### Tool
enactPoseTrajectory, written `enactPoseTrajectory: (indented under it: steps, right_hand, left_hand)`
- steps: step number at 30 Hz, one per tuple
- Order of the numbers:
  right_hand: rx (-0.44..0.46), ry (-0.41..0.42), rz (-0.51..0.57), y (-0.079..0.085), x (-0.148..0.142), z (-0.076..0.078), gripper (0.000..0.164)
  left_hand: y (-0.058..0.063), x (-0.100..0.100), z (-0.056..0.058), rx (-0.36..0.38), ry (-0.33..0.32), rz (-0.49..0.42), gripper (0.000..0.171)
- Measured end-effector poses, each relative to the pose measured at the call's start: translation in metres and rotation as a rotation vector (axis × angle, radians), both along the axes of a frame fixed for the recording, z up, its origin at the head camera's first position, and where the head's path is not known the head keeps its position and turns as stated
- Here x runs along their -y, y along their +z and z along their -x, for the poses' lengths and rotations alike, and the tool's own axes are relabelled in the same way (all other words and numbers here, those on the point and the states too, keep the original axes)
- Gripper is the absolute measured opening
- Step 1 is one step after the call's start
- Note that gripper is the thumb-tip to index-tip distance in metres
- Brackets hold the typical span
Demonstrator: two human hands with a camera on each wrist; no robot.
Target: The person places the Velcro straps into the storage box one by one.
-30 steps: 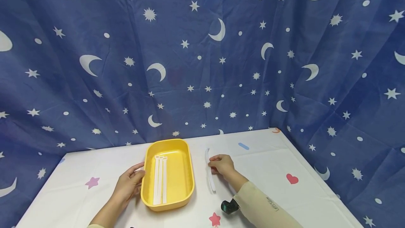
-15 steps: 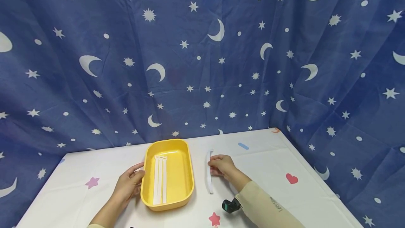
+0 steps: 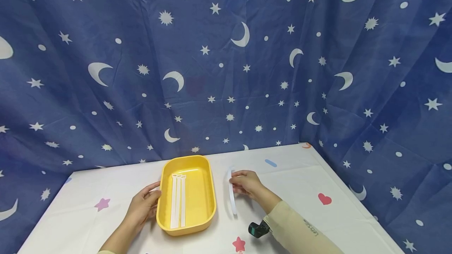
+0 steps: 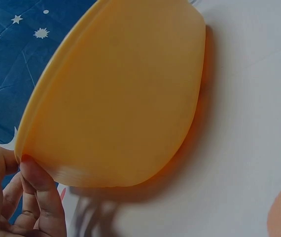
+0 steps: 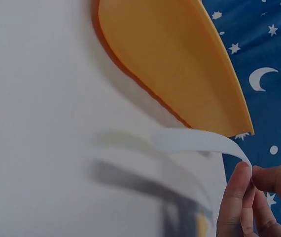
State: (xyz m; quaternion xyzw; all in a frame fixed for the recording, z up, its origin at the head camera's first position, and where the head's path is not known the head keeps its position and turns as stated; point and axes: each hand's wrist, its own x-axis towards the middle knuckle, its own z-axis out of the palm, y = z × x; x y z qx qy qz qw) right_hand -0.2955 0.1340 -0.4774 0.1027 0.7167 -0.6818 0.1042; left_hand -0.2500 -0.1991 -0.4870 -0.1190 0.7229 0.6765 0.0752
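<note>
A yellow plastic tray (image 3: 199, 203) stands on the table, its rim pinched at the left side between the thumb and fingers of my left hand (image 3: 142, 205). Several long white cable straps (image 3: 183, 203) with slotted heads lie lengthwise along the tray's left half. To the right of the tray, my right hand (image 3: 246, 183) pinches another white cable strap (image 3: 232, 201) near its far part. In the right wrist view this strap (image 5: 199, 140) bends in an arc from the fingertips, over the cloth. The left wrist view shows the tray's outer wall (image 4: 121, 98) beside my fingers.
A white cloth (image 3: 289, 191) with printed stars and a heart (image 3: 324, 199) covers the table. A dark blue curtain (image 3: 197, 120) with moons and stars closes off the back and right. A small black device (image 3: 258, 229) sits at my right wrist.
The held strap has swung in my right hand, its far end shifting right and then back left, with the near end a little farther left. The left hand and tray stay put.
</note>
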Motion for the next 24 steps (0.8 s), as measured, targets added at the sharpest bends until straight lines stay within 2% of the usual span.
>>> enactPoseTrajectory:
  steps: [7,12,24]
  right_hand:
    - [0.011,0.049,-0.046,0.011,0.006,-0.003,0.035]
    - [0.01,0.084,-0.027,0.018,0.01,-0.006,0.035]
    - [0.008,0.181,-0.061,0.038,0.028,-0.007,0.029]
  left_hand:
    - [-0.001,0.0,-0.001,-0.006,-0.003,0.013,0.052]
    - [-0.001,0.0,-0.001,-0.005,-0.002,0.003,0.052]
    - [-0.001,0.0,-0.001,-0.002,-0.002,0.036,0.052]
